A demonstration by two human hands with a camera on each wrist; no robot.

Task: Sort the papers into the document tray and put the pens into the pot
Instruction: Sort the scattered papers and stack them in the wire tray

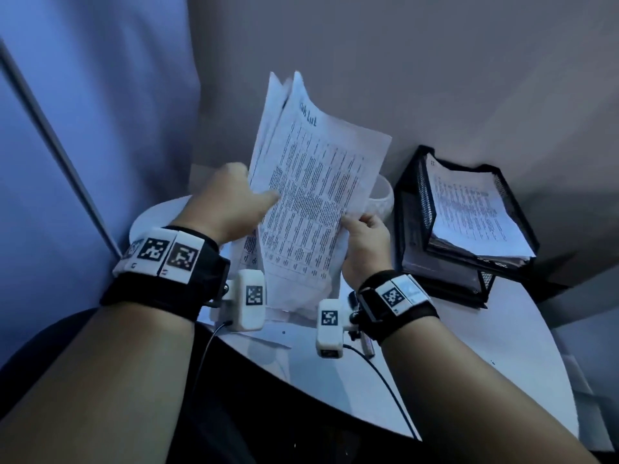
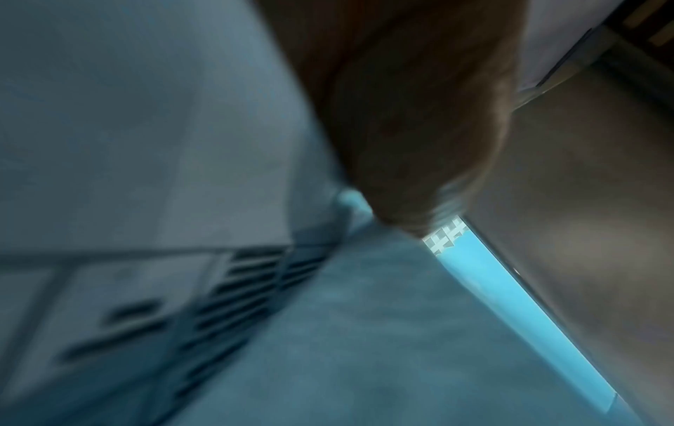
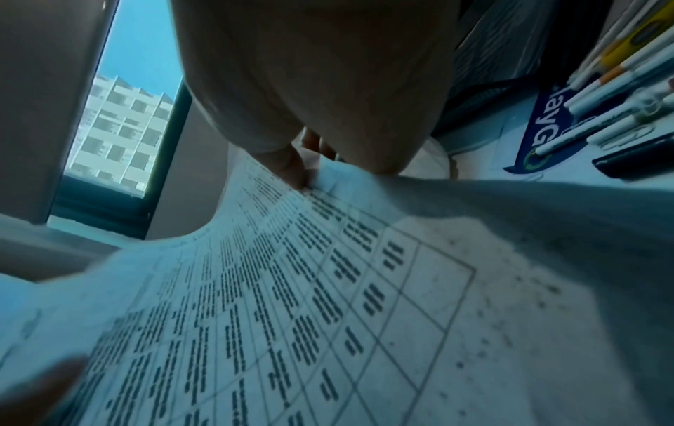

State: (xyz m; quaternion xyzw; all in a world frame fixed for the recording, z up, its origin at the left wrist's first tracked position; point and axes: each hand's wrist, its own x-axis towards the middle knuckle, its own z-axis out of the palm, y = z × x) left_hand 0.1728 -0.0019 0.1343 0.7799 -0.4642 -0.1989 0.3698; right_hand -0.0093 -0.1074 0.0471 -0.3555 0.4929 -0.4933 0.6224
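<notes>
A bundle of printed papers (image 1: 315,195) stands upright above the white round table (image 1: 485,333). My left hand (image 1: 264,194) grips its left edge, thumb on the front sheet. My right hand (image 1: 351,226) pinches the lower right edge. In the right wrist view the thumb pinches the printed sheet (image 3: 328,288). The black mesh document tray (image 1: 412,209) stands at the right with papers (image 1: 475,212) in it. The white pot (image 1: 382,195) shows partly behind the held bundle. A pen (image 1: 366,346) lies under my right wrist; several pens (image 3: 620,101) lie on the table.
More sheets (image 1: 249,256) lie on the table below the held bundle. A blue printed card (image 3: 543,126) lies under the pens. Walls close in at the back and left. A window (image 3: 120,121) is beyond. The left wrist view is blurred.
</notes>
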